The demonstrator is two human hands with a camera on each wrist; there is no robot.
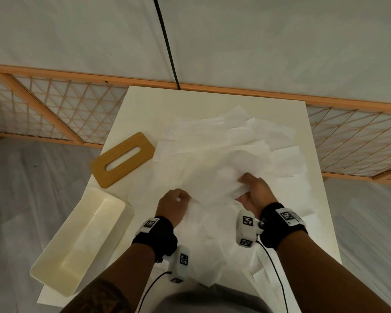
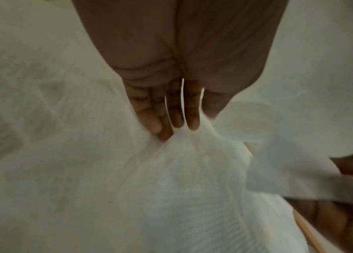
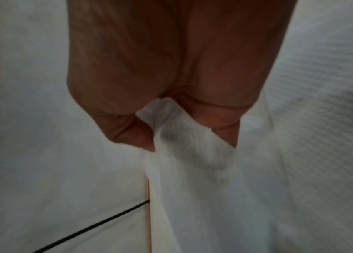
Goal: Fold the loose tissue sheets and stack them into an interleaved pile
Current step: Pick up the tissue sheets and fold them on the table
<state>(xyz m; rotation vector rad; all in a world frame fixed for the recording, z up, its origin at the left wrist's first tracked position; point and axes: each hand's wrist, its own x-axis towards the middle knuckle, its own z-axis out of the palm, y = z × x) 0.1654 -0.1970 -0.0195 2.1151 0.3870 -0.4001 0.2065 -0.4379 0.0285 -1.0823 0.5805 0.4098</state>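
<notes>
At the white counter (image 1: 140,102), we worked with both hands in a spread of loose tissue sheets (image 1: 224,136) that covered the surface from its centre out to 12 and 3 o'clock. Our right hand (image 1: 254,190), at about 4 o'clock from the centre of the heap, gripped a bunched fold of one raised tissue sheet (image 1: 212,177); the right wrist view showed that tissue (image 3: 184,130) caught between thumb and curled fingers (image 3: 223,123), hanging down from the grip. Our left hand (image 1: 173,205), at about 7 o'clock from the heap, held the near edge of the same crumpled sheet. From the left wrist view its fingers (image 2: 192,109) lay close together and nearly straight, their tips meeting the tissue (image 2: 192,171) where it peaked upward; whether the thumb closed on it, we could not tell. The right hand (image 2: 352,188) showed at 4 o'clock in that view, holding a corner of tissue.

A wooden tissue-box lid (image 1: 122,160) with a long slot lay flat at 9 o'clock from the heap, its far corner just beside the sheets. The open cream tissue box (image 1: 54,265) sat at 7 o'clock, overhanging the counter's left edge, near our left forearm. A black cable (image 1: 167,48) ran down the white backdrop at 12 o'clock, and a wood lattice screen (image 1: 43,109) lay behind the counter. Both wrists wore black bands with tagged white camera mounts.
</notes>
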